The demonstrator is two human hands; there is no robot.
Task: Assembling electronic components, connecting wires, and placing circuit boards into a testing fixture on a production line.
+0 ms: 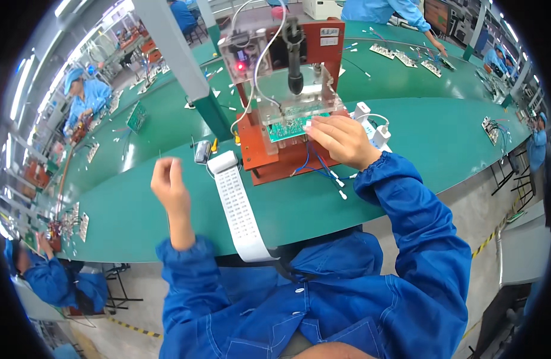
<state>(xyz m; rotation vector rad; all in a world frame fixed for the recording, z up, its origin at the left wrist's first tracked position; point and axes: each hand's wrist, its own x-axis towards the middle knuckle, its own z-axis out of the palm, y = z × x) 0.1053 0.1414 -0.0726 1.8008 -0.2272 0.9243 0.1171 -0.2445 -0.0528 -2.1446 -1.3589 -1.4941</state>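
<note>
My right hand (pixel 344 142) reaches over the right end of a green circuit board (pixel 287 129), its fingers closed together. A small white piece (pixel 308 124) shows at its fingertips, against the board's edge; its kind is not clear. The board sits in a red test fixture (pixel 260 146) under a clear plastic plate (pixel 299 107). My left hand (pixel 171 179) is raised over the table, left of a white strip of printed labels (pixel 236 203). Its fingers are curled together, and whatever they hold is hidden.
Blue wires with white connectors (pixel 340 188) hang from the fixture's front. A white power strip (pixel 371 125) stands at its right. A small grey cylinder (pixel 202 152) lies beside the label roll. A metal post (pixel 186 66) rises behind. Co-workers (pixel 84 99) sit along the green table (pixel 419 140).
</note>
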